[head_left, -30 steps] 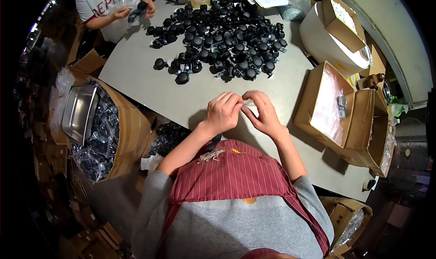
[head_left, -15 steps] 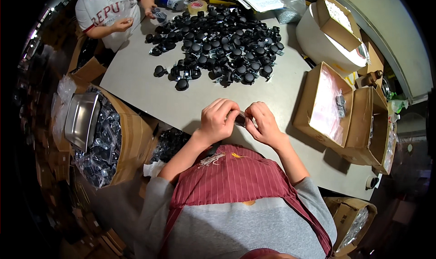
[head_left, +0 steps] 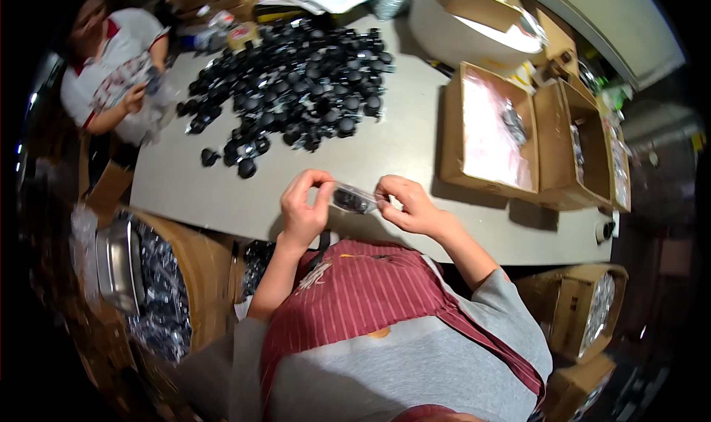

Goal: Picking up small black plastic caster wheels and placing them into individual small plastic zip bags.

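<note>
Nearer me than the heap of round black plastic casters, my left grip and right grip pinched a clear, dark-filled plastic bag by opposite ends, seemingly to hold it taut.

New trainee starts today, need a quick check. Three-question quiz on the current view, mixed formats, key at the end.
1. What do the left grip and the right grip hold between them?
2. True or false: the black wheels lie in a loose pile on the table.
3. Fill in: the open box with pink plastic inside stands to the ____ of the wheel pile, as the worker sees it.

Key:
1. A small clear bag with something dark inside.
2. True.
3. Right.
</note>
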`<action>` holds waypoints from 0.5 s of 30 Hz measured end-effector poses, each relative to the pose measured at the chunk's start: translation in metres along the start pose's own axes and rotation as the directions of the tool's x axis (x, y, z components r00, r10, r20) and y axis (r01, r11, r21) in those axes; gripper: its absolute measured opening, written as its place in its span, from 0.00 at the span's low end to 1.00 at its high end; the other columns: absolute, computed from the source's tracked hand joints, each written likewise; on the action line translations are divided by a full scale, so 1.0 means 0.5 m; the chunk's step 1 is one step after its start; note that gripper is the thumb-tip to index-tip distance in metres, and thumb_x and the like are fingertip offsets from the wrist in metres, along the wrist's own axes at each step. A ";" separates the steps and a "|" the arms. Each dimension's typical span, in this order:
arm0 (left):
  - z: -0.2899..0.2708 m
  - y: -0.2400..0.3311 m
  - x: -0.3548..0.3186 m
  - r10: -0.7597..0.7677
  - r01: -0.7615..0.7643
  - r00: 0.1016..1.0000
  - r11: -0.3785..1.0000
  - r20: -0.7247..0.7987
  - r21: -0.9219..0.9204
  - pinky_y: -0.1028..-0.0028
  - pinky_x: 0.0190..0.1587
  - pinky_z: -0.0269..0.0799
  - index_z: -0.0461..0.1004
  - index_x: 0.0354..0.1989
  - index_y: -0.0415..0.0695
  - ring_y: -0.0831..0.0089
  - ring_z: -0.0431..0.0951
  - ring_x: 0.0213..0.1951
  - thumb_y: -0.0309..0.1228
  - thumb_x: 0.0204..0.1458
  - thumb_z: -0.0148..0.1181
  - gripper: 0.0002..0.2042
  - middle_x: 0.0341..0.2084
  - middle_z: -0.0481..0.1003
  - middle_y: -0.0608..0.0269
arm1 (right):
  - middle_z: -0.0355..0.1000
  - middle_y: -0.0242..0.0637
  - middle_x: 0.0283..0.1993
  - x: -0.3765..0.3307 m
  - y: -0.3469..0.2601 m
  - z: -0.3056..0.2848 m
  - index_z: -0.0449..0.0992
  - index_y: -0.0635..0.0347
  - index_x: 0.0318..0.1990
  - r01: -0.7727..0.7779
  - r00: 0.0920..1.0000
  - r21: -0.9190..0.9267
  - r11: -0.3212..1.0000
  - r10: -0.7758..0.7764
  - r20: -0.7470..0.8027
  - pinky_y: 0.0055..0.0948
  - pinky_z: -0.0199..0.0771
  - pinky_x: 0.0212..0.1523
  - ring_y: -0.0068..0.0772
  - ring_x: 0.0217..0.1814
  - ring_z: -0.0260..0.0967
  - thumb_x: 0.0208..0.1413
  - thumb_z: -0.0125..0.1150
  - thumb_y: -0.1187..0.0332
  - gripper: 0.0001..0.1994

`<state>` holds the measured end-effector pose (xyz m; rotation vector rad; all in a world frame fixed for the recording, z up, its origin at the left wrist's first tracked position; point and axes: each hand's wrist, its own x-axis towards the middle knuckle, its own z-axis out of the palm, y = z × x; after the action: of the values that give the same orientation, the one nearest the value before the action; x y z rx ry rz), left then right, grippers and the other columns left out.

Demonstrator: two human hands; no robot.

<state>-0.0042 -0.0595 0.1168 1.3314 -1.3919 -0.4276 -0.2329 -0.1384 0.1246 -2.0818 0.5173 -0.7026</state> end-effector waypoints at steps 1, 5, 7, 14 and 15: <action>0.006 0.000 0.000 -0.062 0.062 0.998 0.998 0.007 -0.020 0.71 0.39 0.75 0.76 0.35 0.37 0.68 0.81 0.33 0.21 0.57 0.60 0.01 0.28 0.78 0.59 | 0.70 0.43 0.29 -0.005 0.004 -0.003 0.70 0.64 0.33 -0.009 1.000 0.084 0.996 0.012 -0.029 0.36 0.71 0.36 0.42 0.32 0.70 0.54 0.58 0.70 0.07; 0.019 -0.053 -0.016 -0.308 0.309 0.951 0.941 0.034 -0.136 0.74 0.43 0.75 0.74 0.42 0.37 0.76 0.79 0.37 0.24 0.64 0.54 0.04 0.33 0.79 0.62 | 0.73 0.30 0.33 -0.042 0.020 -0.047 0.73 0.61 0.36 -0.247 0.924 0.732 0.635 0.381 -0.019 0.28 0.74 0.42 0.21 0.36 0.72 0.65 0.59 0.70 0.06; 0.010 -0.075 -0.024 -0.351 0.359 0.933 0.913 0.072 -0.195 0.75 0.44 0.75 0.73 0.45 0.37 0.76 0.79 0.38 0.25 0.66 0.53 0.06 0.36 0.79 0.62 | 0.74 0.31 0.33 -0.071 0.022 -0.122 0.75 0.61 0.37 -0.126 0.854 0.713 0.689 0.441 -0.276 0.26 0.73 0.43 0.23 0.37 0.73 0.63 0.61 0.68 0.06; -0.024 -0.140 -0.071 -0.490 0.509 0.861 0.829 0.139 -0.232 0.79 0.42 0.73 0.70 0.50 0.37 0.80 0.76 0.38 0.26 0.66 0.53 0.08 0.39 0.78 0.60 | 0.78 0.38 0.41 -0.192 -0.032 -0.429 0.77 0.66 0.42 0.211 0.220 0.050 0.976 0.003 -0.976 0.32 0.76 0.55 0.28 0.43 0.76 0.64 0.58 0.76 0.04; -0.021 -0.147 -0.071 -0.504 0.525 0.851 0.816 0.146 -0.241 0.78 0.42 0.74 0.70 0.49 0.37 0.78 0.76 0.39 0.26 0.65 0.53 0.08 0.39 0.78 0.59 | 0.78 0.37 0.41 -0.195 -0.027 -0.450 0.77 0.66 0.43 0.152 0.219 0.009 0.988 -0.024 -0.975 0.30 0.76 0.54 0.27 0.44 0.76 0.64 0.58 0.76 0.04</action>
<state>0.0302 -0.0465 0.0432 1.4613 -0.9650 -1.0098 -0.4506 -0.2083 0.2142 -1.2762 1.0067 -2.1245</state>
